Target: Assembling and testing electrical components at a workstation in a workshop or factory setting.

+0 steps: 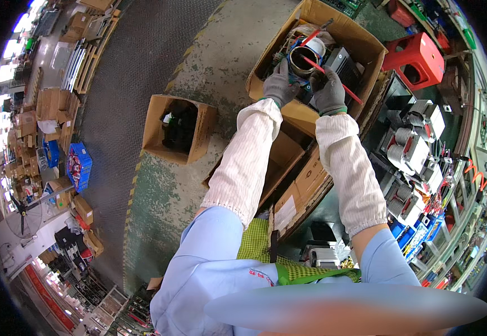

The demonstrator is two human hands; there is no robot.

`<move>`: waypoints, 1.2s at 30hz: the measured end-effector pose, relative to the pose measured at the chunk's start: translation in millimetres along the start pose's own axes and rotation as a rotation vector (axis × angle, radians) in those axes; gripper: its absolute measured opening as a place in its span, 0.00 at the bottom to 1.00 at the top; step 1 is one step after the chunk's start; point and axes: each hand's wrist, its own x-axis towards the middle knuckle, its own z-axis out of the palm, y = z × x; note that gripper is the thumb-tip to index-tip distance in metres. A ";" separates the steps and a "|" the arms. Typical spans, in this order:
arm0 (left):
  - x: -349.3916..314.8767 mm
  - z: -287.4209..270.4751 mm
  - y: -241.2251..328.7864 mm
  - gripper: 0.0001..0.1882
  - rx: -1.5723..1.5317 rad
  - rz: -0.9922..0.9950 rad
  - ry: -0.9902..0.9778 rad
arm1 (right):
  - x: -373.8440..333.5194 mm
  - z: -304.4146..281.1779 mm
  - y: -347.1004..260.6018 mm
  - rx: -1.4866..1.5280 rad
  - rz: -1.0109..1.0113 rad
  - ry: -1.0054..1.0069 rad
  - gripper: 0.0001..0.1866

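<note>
Both my hands wear grey gloves and reach into a large cardboard box (pixel 365 42) of mixed parts. My left hand (pixel 280 87) is closed at the near left side of a round, hollow metal cylinder (pixel 299 68), fingers against its rim. Across the cylinder runs a long red handle (pixel 351 94), which passes by the fingers of my right hand (pixel 328 92). That hand is curled around the handle, though part of the grip is hidden. Another red piece (pixel 311 37) with a dark metal end lies beyond the cylinder. Beside them sits a grey finned metal part (pixel 341 63).
A smaller cardboard box (pixel 201 131) with dark contents stands on the floor to the left. At right are a red plastic stool (pixel 417 60) and a bench with several finned motor-like units (pixel 407 150). Another open carton (pixel 283 157) lies below my forearms.
</note>
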 end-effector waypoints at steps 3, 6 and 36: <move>1.7 1.0 -0.7 0.55 -0.032 0.005 0.005 | -6.8 -4.9 -4.6 -0.044 -0.026 -0.101 0.07; 4.2 1.2 -5.0 0.55 -0.092 0.020 0.049 | -24.9 0.5 -15.7 0.065 0.007 0.036 0.06; -322.1 -27.6 274.1 0.30 -0.493 0.593 -0.455 | -575.2 -311.1 -272.0 0.683 -0.511 0.034 0.09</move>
